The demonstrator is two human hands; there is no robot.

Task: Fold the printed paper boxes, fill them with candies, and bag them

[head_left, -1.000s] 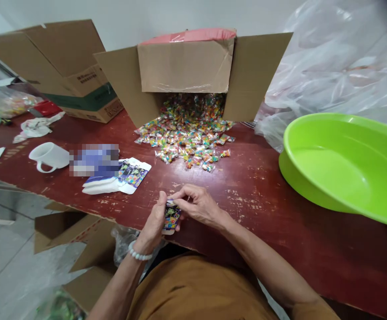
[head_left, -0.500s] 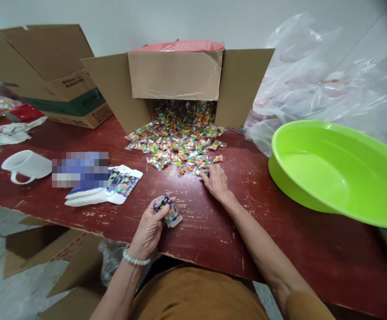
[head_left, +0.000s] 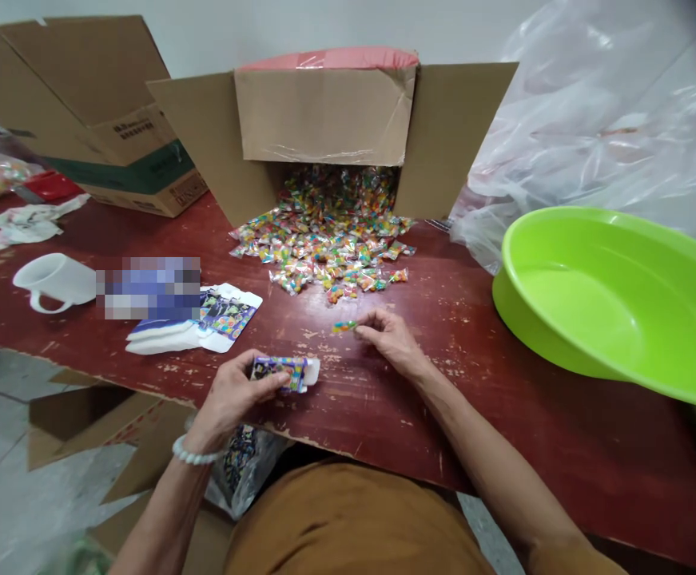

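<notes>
My left hand (head_left: pixel 235 399) is closed round a small printed purple box (head_left: pixel 279 373), thumb across its front. The box lies sideways, with a white flap standing out at its right end. Between the fingertips of my right hand (head_left: pixel 391 342) is a small candy packet (head_left: pixel 344 327), clear with colourful pieces inside. It is held above the table, to the upper right of the box. Beyond it, a heap of similar candy packets (head_left: pixel 336 247) spills from a cardboard box (head_left: pixel 327 116) lying open toward me. Flat printed cartons (head_left: pixel 228 311) lie left of the heap.
A lime green basin (head_left: pixel 587 335) stands at the right, with clear plastic bags (head_left: pixel 587 152) behind it. On the left are a white mug (head_left: pixel 53 281) on its side, a crumpled cloth (head_left: pixel 33 224) and another carton (head_left: pixel 125 164). Below the table edge sits a bag of dark packets (head_left: pixel 240 463).
My right hand has drawn back from the heap with a candy packet pinched in it. My left hand has moved left and turned the small box so its flap end points right.
</notes>
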